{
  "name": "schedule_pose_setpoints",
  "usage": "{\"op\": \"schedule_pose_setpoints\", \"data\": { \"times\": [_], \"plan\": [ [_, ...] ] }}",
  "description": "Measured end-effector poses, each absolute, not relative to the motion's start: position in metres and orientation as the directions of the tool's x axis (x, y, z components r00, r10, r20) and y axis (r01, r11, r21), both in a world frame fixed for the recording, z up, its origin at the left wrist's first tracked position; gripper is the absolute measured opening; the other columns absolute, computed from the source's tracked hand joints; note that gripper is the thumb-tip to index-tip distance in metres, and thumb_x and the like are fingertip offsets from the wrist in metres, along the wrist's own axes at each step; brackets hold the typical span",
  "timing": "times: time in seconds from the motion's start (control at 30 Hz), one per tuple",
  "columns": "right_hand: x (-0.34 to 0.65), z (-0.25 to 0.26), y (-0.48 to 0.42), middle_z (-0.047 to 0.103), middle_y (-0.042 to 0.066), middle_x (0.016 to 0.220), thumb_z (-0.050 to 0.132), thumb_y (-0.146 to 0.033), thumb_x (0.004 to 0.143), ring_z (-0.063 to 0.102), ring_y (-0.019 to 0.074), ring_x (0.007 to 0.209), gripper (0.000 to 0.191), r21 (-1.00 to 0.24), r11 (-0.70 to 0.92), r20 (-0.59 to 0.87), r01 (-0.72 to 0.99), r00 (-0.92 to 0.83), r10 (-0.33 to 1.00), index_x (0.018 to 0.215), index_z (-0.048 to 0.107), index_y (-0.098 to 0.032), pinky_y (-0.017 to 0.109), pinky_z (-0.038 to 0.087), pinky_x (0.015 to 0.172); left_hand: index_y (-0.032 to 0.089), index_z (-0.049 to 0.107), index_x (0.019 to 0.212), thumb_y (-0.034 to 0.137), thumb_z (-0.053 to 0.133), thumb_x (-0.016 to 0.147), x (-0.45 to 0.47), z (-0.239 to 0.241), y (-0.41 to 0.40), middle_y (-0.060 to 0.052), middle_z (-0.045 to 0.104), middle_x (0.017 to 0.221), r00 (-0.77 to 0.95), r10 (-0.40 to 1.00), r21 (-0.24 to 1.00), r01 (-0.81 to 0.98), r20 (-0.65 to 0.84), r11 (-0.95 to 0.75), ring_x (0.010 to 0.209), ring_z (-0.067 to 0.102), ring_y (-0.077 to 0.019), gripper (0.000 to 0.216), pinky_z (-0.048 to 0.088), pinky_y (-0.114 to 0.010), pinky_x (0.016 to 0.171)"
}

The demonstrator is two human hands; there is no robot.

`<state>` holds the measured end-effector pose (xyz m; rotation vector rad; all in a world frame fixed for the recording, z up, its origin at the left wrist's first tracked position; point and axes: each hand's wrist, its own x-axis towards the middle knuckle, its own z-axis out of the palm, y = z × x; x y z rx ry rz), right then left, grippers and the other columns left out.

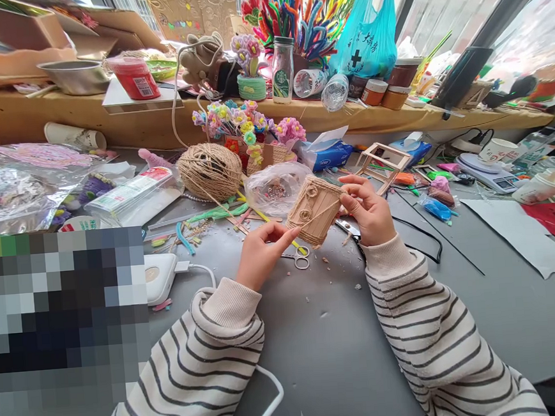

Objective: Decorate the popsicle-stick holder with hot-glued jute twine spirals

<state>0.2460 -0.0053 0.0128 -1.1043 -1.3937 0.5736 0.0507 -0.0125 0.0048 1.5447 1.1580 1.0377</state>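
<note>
A small panel of wooden craft sticks (314,209), wrapped and trimmed with jute twine, is held tilted above the grey table (326,332). My left hand (262,253) pinches its lower left edge with fingers closed. My right hand (366,208) grips its upper right edge, fingers curled round it. Both sleeves are cream with dark stripes. A ball of jute twine (210,171) lies behind to the left. Small scissors (300,257) rest on the table under the panel.
A clear bag of beads (276,187), pipe-cleaner flowers (244,124), a tissue pack (327,154), a wooden stick frame (383,161), a white power bank (160,276) with cable and paper cups (540,187) crowd the table. A cluttered wooden shelf (299,113) runs behind.
</note>
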Motion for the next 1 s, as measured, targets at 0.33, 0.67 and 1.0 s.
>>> {"op": "schedule_pose_setpoints", "data": {
  "times": [0.33, 0.67, 1.0],
  "plan": [
    [0.2481, 0.0098, -0.0033, 0.046, 0.006, 0.106, 0.055, -0.039, 0.073, 0.053, 0.0166, 0.089, 0.020, -0.843, 0.438, 0.498, 0.313, 0.143, 0.856, 0.079, 0.058, -0.020, 0.025, 0.052, 0.057, 0.016, 0.049, 0.053, 0.041, 0.059, 0.066, 0.0511, 0.0051, -0.0128, 0.004, 0.047, 0.054, 0.207, 0.970, 0.962, 0.212, 0.130, -0.174, 0.053, 0.041, -0.0084, 0.031, 0.035, -0.021, 0.054],
    [0.2486, 0.0097, -0.0036, 0.046, 0.005, 0.106, 0.055, -0.040, 0.073, 0.052, 0.0134, 0.080, 0.021, -0.851, 0.446, 0.500, 0.278, 0.166, 0.850, 0.079, 0.057, -0.020, 0.024, 0.052, 0.056, 0.016, 0.055, 0.058, 0.041, 0.059, 0.067, 0.0498, 0.0054, -0.0142, 0.004, 0.049, 0.055, 0.207, 0.971, 0.967, 0.194, 0.122, -0.163, 0.055, 0.043, -0.0090, 0.027, 0.034, -0.021, 0.055],
    [0.2491, 0.0102, -0.0045, 0.046, 0.003, 0.104, 0.059, -0.035, 0.071, 0.051, 0.0109, 0.076, 0.015, -0.865, 0.467, 0.495, 0.183, 0.165, 0.853, 0.077, 0.060, -0.021, 0.022, 0.049, 0.056, 0.015, 0.052, 0.057, 0.041, 0.060, 0.067, 0.0501, 0.0052, -0.0144, 0.004, 0.048, 0.055, 0.172, 0.977, 0.966, 0.202, 0.129, -0.163, 0.056, 0.043, -0.0083, 0.028, 0.034, -0.020, 0.056]
  ]
}}
